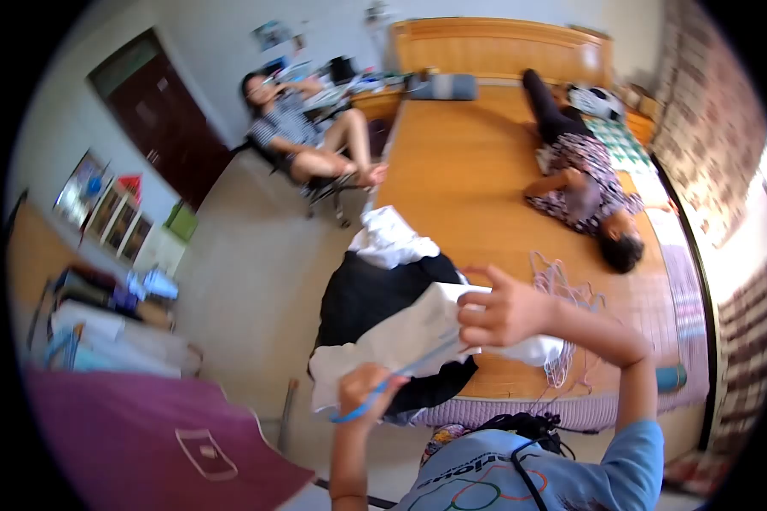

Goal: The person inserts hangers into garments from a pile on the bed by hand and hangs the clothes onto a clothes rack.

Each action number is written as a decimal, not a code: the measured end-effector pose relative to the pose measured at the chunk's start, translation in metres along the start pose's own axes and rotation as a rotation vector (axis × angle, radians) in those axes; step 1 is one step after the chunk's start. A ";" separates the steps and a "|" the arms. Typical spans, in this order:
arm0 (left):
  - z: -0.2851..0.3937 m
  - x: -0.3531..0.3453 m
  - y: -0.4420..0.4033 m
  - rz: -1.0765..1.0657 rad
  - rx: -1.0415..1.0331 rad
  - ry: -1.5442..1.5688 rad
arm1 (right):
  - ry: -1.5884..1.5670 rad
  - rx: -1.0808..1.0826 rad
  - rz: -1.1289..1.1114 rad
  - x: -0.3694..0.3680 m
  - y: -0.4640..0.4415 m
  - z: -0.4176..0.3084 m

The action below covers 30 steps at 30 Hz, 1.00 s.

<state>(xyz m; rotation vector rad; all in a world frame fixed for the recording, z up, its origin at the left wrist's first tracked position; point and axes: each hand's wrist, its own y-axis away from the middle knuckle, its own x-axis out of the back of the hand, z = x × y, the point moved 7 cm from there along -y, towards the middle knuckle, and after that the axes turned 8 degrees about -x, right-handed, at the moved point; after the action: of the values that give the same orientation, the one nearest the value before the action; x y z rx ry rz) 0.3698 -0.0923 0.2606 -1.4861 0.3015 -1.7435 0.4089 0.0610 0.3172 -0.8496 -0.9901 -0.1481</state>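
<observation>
A white garment [392, 336] is stretched between my two hands, above a black garment on the bed's near edge. My left hand [368, 393] is closed around a thin blue strip, which looks like a clothes hanger [354, 415]. The blue line runs up across the white cloth toward my right hand [504, 308]. That hand has its fingers curled on the white garment's upper right part, with the index finger raised. What lies under the cloth there is hidden. A heap of pink and white hangers [562, 285] lies just beyond my right forearm.
Black clothing [358, 294] and a crumpled white cloth [392, 237] lie on the bed [460, 187]. One person [584, 170] lies along its right side; another [294, 128] sits in a swivel chair at left. A purple cloth [145, 434] covers something at lower left.
</observation>
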 end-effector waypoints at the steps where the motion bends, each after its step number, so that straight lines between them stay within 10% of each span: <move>1: 0.014 -0.004 0.009 0.023 0.025 0.061 | -0.047 0.022 -0.040 -0.017 -0.006 -0.015; 13: 0.097 0.069 0.185 0.233 0.957 -0.260 | -0.575 0.317 -0.134 -0.082 -0.053 -0.194; 17: 0.092 0.123 0.226 0.549 1.007 -0.375 | -0.711 0.371 0.056 -0.094 -0.123 -0.236; 30: -0.069 0.308 0.283 0.497 1.030 -0.501 | -0.803 0.016 0.386 -0.197 -0.394 -0.222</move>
<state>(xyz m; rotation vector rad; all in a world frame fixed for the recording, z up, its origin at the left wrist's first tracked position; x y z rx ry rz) 0.4307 -0.5114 0.2807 -0.8946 -0.4163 -0.8275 0.2613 -0.4097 0.3255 -1.0941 -1.5369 0.5737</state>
